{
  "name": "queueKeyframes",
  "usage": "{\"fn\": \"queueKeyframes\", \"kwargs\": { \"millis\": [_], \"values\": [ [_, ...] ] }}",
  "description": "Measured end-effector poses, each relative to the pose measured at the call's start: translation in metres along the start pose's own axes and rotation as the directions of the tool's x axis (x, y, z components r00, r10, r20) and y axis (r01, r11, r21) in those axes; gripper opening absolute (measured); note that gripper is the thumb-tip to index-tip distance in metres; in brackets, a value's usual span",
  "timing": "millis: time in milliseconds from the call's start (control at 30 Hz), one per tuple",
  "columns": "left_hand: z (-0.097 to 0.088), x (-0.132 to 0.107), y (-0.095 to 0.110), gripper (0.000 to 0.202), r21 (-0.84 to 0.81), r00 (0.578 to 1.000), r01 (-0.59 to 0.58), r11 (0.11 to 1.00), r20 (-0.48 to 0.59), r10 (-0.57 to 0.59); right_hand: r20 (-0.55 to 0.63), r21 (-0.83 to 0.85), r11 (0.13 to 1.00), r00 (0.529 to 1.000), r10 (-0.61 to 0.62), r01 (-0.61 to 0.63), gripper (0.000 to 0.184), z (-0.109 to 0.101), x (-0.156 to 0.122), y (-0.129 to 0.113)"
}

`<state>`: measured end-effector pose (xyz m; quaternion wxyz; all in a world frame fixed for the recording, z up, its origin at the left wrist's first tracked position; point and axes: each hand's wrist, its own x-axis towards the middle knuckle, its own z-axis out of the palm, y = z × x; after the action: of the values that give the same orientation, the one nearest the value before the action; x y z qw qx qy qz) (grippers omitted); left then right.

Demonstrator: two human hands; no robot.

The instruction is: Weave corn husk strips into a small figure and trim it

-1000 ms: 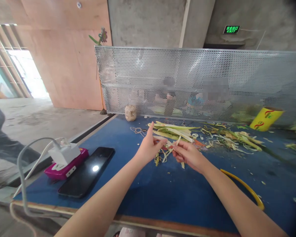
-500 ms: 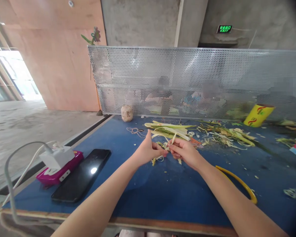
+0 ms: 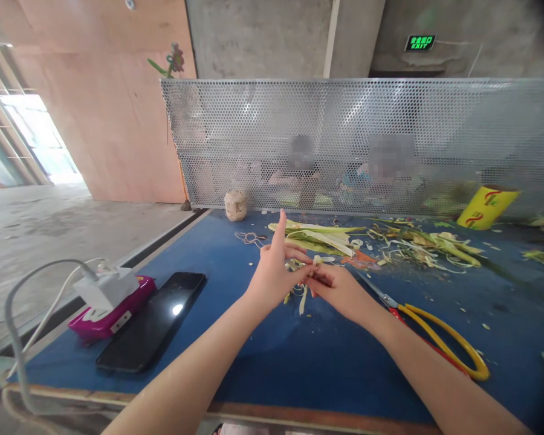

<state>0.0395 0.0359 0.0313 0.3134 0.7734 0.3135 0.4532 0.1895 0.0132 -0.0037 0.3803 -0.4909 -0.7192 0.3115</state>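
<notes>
In the head view, the left hand [image 3: 272, 272] and the right hand [image 3: 338, 290] meet above the blue tabletop [image 3: 263, 368]. Both hands' fingers are closed at the tips around a narrow, pale cream-green strip of plant material [image 3: 317, 260], most of it hidden by the grip; one finger of the left hand points straight up. Thin pale curled scraps [image 3: 303, 302] show just below the hands.

Beyond them lies a flat pile of long pale-green leaf pieces [image 3: 320, 237], with a crumpled orange-red scrap [image 3: 360, 261] near its right end and a heap of stringy green and cream trimmings [image 3: 435, 244] further right. Scissors with yellow and red handles [image 3: 403, 309] lie partly behind the right forearm, their metal blades pointing away.

At the left, a black smartphone [image 3: 152, 323] rests beside a magenta power strip [image 3: 111, 317] bearing a white charger [image 3: 106, 289]. A beige rounded lump [image 3: 235, 205] and a tilted yellow printed roll [image 3: 487, 208] stand near the grey perforated metal screen [image 3: 263, 133].
</notes>
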Motion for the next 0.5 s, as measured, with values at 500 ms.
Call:
{"fn": "queueKeyframes", "kwargs": {
  "millis": [500],
  "values": [
    [-0.0040, 0.0069, -0.0040, 0.099, -0.162, 0.983, -0.050, 0.986, -0.182, 0.020, 0.099, 0.426, 0.899, 0.993, 0.060, -0.097, 0.030, 0.0025, 0.0017, -0.0019]
  ]
}}
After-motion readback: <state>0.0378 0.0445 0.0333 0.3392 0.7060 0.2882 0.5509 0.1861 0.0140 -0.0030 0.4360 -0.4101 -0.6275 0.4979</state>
